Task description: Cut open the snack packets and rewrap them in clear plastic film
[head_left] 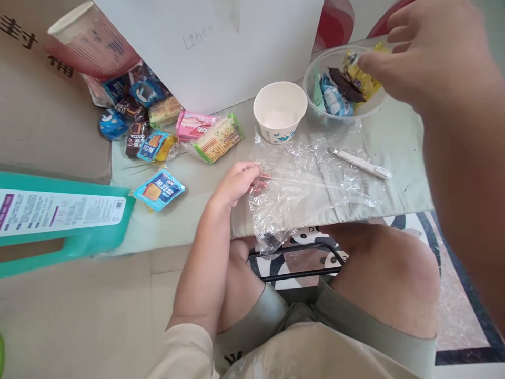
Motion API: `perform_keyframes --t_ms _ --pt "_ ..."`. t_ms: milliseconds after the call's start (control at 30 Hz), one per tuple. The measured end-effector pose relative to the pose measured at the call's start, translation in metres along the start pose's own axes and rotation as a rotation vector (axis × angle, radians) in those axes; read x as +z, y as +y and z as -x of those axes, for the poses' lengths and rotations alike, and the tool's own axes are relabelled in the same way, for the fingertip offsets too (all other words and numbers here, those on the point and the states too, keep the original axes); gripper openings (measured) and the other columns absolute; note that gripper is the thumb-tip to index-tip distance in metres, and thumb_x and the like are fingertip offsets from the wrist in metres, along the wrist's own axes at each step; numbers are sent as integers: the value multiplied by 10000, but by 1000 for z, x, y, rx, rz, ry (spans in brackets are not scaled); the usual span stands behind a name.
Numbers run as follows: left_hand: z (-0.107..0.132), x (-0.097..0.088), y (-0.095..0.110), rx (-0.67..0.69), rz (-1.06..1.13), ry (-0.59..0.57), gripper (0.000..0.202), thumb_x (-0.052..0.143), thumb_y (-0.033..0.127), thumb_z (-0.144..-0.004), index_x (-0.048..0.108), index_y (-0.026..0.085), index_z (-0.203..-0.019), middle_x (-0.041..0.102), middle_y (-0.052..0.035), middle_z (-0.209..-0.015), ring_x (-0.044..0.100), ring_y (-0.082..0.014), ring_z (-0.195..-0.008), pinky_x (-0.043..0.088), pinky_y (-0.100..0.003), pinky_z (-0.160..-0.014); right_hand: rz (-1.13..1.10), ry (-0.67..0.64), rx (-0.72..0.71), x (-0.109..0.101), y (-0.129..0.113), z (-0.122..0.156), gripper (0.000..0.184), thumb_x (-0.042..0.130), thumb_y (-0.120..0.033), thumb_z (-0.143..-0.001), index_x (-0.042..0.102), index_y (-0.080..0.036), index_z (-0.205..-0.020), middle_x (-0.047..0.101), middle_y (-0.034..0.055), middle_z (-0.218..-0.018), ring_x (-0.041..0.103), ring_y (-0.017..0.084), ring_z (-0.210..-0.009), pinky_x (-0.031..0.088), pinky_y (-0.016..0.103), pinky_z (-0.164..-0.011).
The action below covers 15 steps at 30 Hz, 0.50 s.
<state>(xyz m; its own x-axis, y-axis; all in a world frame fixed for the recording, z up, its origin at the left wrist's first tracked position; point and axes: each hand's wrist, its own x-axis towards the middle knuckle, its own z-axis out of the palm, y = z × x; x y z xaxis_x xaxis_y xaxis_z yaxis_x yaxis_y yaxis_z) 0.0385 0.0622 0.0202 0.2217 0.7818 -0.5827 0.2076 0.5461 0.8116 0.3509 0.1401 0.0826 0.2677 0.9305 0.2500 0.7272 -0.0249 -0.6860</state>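
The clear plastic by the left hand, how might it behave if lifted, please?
The clear plastic is probably floppy, as it lies crumpled and sags over the edge of the table. It looks thin and see-through, so likely light. The utility knife lying partly on it might slide.

Over on the left, a teal container (pixel 98 242) is showing its printed label (pixel 63 210), while a brown cardboard box (pixel 63 126) is standing behind. A white panel (pixel 232 63) is bearing scribbles; below, a panda-patterned mat (pixel 460 295) is covering some floor (pixel 114 316).
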Motion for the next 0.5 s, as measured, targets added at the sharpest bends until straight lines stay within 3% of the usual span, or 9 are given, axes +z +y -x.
perform_keyframes --t_ms 33,67,133,200,267,400,500 --pt "0 -1 0 1 -6 -5 114 631 251 -756 667 144 -738 801 -94 -1016 728 -127 -740 516 -183 -566 155 -10 52 -1 -7 13 422 783 -258 -841 720 -153 -1244 741 127 -1250 690 263 -1106 561 532 -935" --pt "-1 -2 0 3 -9 -10 115 638 257 -749 667 147 -735 804 -89 -1018 728 -126 -741 509 -180 -565 188 -12 68 0 -13 28 456 720 -201 -872 690 -130 -1321 724 156 -1313 703 279 -1114 569 542 -933" --pt "-1 -4 1 21 -3 -23 124 651 277 -733 669 154 -733 809 -72 -1020 734 -132 -751 498 -178 -559 77 99 4 7 -15 59 376 691 -95 -849 723 -121 -1223 757 134 -1224 733 225 -1031 571 475 -962" --pt "0 -7 1 71 21 -45 132 670 290 -710 656 159 -703 813 -58 -1033 753 -156 -788 510 -188 -571 -134 188 -19 17 -7 87 303 642 -35 -816 731 -199 -1055 777 57 -1071 731 178 -954 585 384 -868" --pt "4 -12 1 155 68 -99 146 686 266 -680 613 157 -617 812 -54 -1082 776 -200 -887 548 -214 -615 -346 176 -12 27 6 110 310 618 -43 -782 698 -252 -997 760 7 -1011 726 152 -924 575 334 -806" --pt "16 -22 -1 320 269 -209 132 658 187 -575 551 154 -505 780 -34 -1231 754 -291 -1092 622 -311 -690 -426 174 82 38 22 134 428 628 -61 -714 653 -272 -1085 724 14 -1080 704 171 -1062 541 369 -912" --pt "22 -27 -4 353 362 -177 313 679 276 -522 408 147 -434 771 -49 -1221 735 -331 -1054 571 -334 -569 -533 82 119 42 28 139 653 744 -115 -676 584 -367 -1257 663 0 -1301 640 197 -1261 515 425 -1050"
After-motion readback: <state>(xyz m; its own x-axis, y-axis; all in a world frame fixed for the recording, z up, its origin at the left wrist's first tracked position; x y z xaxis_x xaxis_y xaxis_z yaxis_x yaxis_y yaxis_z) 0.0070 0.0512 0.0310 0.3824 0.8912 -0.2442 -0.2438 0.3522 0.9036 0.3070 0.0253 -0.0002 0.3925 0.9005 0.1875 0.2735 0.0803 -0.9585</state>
